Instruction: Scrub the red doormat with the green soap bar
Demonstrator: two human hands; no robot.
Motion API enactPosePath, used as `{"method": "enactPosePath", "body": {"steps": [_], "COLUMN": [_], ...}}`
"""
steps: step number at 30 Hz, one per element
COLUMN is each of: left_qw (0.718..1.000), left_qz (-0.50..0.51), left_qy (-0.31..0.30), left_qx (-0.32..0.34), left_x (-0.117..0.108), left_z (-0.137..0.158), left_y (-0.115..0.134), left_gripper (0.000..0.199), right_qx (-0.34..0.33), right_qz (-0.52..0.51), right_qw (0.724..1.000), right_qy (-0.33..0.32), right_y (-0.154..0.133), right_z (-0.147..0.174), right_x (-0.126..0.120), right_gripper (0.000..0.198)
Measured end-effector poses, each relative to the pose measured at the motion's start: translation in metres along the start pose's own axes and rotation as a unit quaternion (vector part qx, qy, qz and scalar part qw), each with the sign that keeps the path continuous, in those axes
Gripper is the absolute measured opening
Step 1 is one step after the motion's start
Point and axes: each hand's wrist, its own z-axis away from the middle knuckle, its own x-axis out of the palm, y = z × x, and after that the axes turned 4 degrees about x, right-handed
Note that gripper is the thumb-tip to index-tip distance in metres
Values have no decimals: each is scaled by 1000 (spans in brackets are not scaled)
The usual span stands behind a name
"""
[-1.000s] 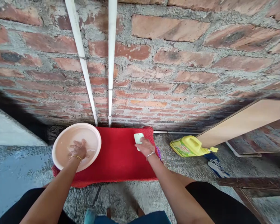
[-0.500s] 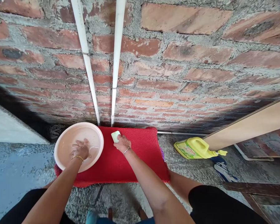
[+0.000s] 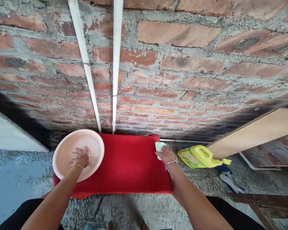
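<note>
In the pale pink basin (image 3: pixel 60 148), my left hand (image 3: pixel 81 157) is open, its fingers spread in water near the bottom. The basin sits on the left end of a red cloth (image 3: pixel 127 159), which looks thick and has a fuzzy edge. My right hand (image 3: pixel 168 155) is shut on a pale green scrub brush (image 3: pixel 159 146), a flat piece with rounded corners. It lies at the cloth's far right edge. The underside of the brush is hidden, so I cannot tell whether bristles touch the cloth.
A brick wall (image 3: pixel 158 76) with two white pipes (image 3: pixel 115 70) rises behind the cloth. To the right lies a yellow jug (image 3: pixel 199 156) by a leaning tan board (image 3: pixel 254 131) and a flip-flop (image 3: pixel 229 180). Wet concrete floor (image 3: pixel 21 175) shows at left.
My right hand has moved with the scrub brush from beside the basin to the right edge of the cloth. My left hand stays in the basin. The view has tilted slightly.
</note>
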Motion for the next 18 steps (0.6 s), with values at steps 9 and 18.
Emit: {"method": "enactPosePath", "body": {"steps": [9, 18], "left_qw": [1000, 998], "left_qz": [3, -65], "left_qy": [8, 11], "left_qx": [-9, -11], "left_x": [0, 6], "left_z": [-2, -4], "left_y": [1, 3], "left_gripper": [104, 94], "right_qx": [-198, -289], "right_qz": [-37, -11], "right_qw": [977, 954], "right_qy": [-77, -79], "right_y": [-189, -221], "right_z": [73, 76], "right_x": [28, 38], "right_gripper": [47, 49]}}
